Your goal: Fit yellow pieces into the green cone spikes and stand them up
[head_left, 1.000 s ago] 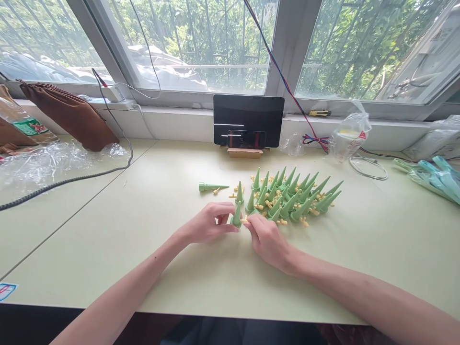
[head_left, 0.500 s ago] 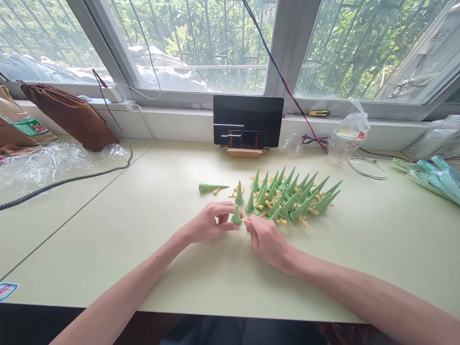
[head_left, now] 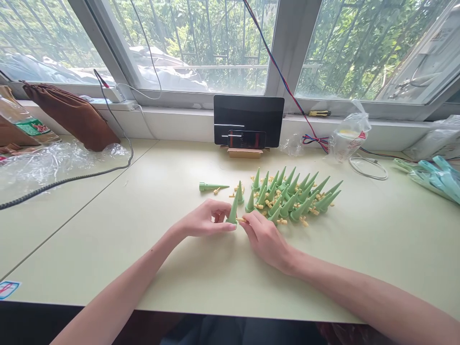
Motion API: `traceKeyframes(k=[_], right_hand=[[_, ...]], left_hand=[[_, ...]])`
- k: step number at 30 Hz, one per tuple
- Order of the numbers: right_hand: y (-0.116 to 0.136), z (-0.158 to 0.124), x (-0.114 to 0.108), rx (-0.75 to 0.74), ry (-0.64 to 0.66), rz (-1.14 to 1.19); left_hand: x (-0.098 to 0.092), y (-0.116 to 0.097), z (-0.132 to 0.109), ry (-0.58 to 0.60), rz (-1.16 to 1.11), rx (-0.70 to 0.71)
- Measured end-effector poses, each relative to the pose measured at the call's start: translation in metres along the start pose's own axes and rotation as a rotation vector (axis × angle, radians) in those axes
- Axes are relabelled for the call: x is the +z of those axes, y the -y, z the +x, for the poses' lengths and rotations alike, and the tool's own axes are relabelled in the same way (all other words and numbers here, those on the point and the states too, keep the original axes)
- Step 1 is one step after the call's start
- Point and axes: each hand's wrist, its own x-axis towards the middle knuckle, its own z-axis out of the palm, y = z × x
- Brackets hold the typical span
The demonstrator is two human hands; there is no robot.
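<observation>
Near the middle of the table, my left hand is closed around the base of a green plastic spike, which points upward. My right hand pinches a small yellow valve piece whose end meets the side of the spike's base; how far it goes in I cannot tell. Just behind stands another green spike with yellow pieces beside it. To the right of my hands is a dense group of upright green spikes with yellow valve pieces. One green spike lies on its side behind my left hand.
A dark tablet and a phone lean at the windowsill on a cardboard stand. On the left lie a brown pouch and a black cable. A plastic-wrapped cup and a white cable are at right.
The spike in my left hand has shifted slightly left and now shows taller. My right hand has moved a little left with the yellow piece, which is more visible.
</observation>
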Motion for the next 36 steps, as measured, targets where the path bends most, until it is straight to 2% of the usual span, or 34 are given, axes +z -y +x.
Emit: traceKeyframes(k=[14, 21, 27, 36], right_hand=[[-0.004, -0.001, -0.001, -0.033, 0.016, 0.031], [-0.005, -0.001, 0.0, -0.013, -0.006, 0.034], [-0.004, -0.001, 0.0, -0.022, -0.026, 0.016], [0.001, 0.002, -0.003, 0.06, -0.004, 0.072]], left_hand=[[0.004, 0.002, 0.0, -0.006, 0.041, 0.01], [0.011, 0.005, -0.001, -0.134, 0.162, 0.103], [0.016, 0.005, 0.0, -0.193, 0.169, 0.189], [0.01, 0.002, 0.0, -0.109, 0.095, 0.108]])
